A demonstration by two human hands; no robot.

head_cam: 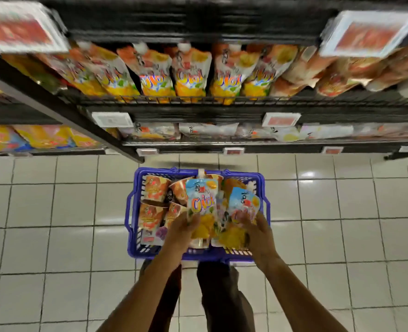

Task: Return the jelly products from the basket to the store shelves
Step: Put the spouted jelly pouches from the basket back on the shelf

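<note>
Jelly pouch in pale blue and orange stands upright in a person's left hand, whose fingers curl round its lower half, white spout cap pointing toward the shelves, above the middle of a blue plastic basket on a white tiled floor, as seen from the head camera. The right hand grasps the bottom of a second pouch of the same design, tilted to the right, just beside the first and over the basket's right side. Under and around them the basket holds more jelly goods: orange-topped cups packed along its left side, a small pack with a purple grape picture touching the left hand, and further yellow pouches beneath both hands. The basket stands just in front of a black wire shelf unit. On its upper visible tier a row of matching pouches stands side by side behind the wire lip, orange and yellow at the base; blur hides their finer print. Price tags hang from the shelf edges, and flat pale packs lie on the tier below. Dark trouser legs show between the bare forearms at the bottom of the view.
</note>
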